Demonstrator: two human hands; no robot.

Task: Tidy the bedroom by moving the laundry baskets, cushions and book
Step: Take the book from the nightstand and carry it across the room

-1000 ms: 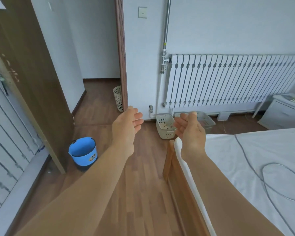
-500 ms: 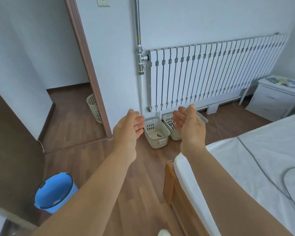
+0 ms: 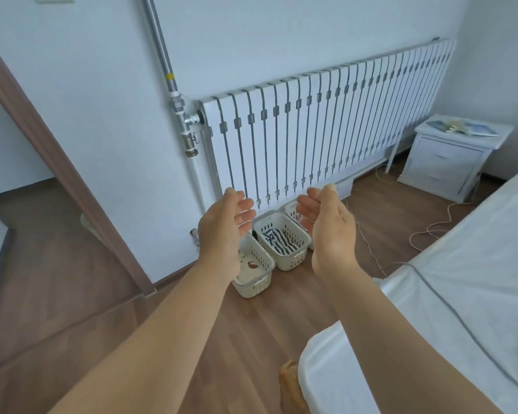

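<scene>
Small white laundry baskets stand in a row on the wood floor under the radiator. The left basket (image 3: 256, 277) holds pale cloth with a brown mark; the middle basket (image 3: 284, 237) holds striped cloth; a third basket (image 3: 290, 209) peeks out behind my right hand. My left hand (image 3: 223, 227) and my right hand (image 3: 329, 227) are raised in front of the baskets, palms facing each other, fingers relaxed, holding nothing. A book (image 3: 464, 128) lies on the nightstand at the right.
A white radiator (image 3: 326, 127) and pipe (image 3: 174, 94) line the wall. The white nightstand (image 3: 449, 162) stands in the right corner. The bed (image 3: 446, 309) fills the lower right, with cables across it and on the floor. The door frame (image 3: 57, 162) is at the left.
The view has moved forward and right toward the radiator; the baskets are nearer and larger. The blue bucket and door have left view. Both hands stay raised and empty.
</scene>
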